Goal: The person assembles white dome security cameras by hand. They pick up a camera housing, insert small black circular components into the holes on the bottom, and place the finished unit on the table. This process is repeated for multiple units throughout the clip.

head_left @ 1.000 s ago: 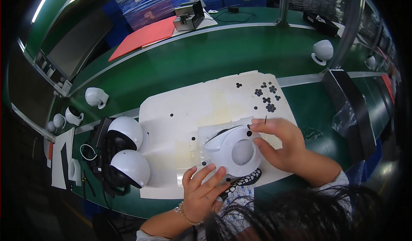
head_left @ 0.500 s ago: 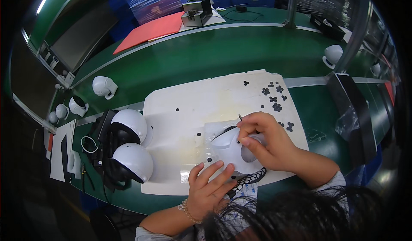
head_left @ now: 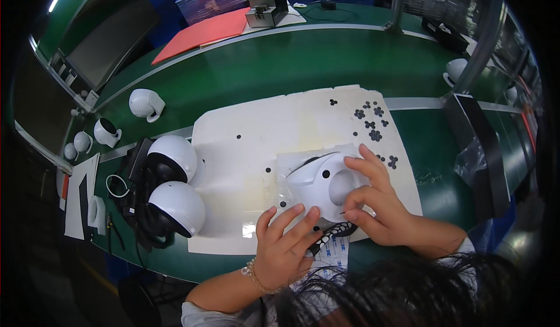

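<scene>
A white rounded camera-like housing point(head_left: 309, 188) lies on clear plastic wrap point(head_left: 287, 162) upon a pale board. One round black pad point(head_left: 326, 174) sits on its surface, beside a round grey recess point(head_left: 342, 187). My left hand point(head_left: 282, 248) rests with fingers spread against the housing's near left edge. Over its right side is my right hand point(head_left: 376, 201), thumb and forefinger pinched at the lower rim; a small dark tip shows between them, too little to name. Under the housing's near edge lie a black perforated strip point(head_left: 332, 234) and a printed sheet point(head_left: 333, 254).
Two white round housings point(head_left: 176, 207) stand left beside black cables point(head_left: 154, 228). Black pads in clusters point(head_left: 375, 135) dot the pale board point(head_left: 233, 114). More white units point(head_left: 146, 104) stand behind on the green bench. A long black box point(head_left: 475, 158) is at the right.
My right hand has moved from the top of the housing to its lower right rim, uncovering the black pad. The thin tip no longer points upward. My left hand stays against the housing.
</scene>
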### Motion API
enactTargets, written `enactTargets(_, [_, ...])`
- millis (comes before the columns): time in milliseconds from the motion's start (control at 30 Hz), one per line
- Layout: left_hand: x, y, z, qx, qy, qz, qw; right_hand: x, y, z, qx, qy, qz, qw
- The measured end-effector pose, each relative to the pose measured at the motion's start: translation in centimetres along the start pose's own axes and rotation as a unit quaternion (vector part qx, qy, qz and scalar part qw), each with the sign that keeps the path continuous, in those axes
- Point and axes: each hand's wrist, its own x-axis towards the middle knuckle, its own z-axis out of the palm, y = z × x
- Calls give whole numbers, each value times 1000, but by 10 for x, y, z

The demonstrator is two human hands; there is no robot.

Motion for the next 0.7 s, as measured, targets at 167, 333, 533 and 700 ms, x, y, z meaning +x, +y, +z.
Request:
enactTargets(167, [0,1,1,-8,5,1,1000,0,-1,4,12,-21,17,1000])
enactTargets(333, [0,1,2,-8,15,9,1000,2,-3,7,6,-15,19,1000])
enactTargets(533, [1,0,1,-5,14,16,1000,-8,0,12,-136,42,-49,989])
enactTargets(700, [2,1,1,-6,17,12,1000,-22,2,8,-319,77,-151,932])
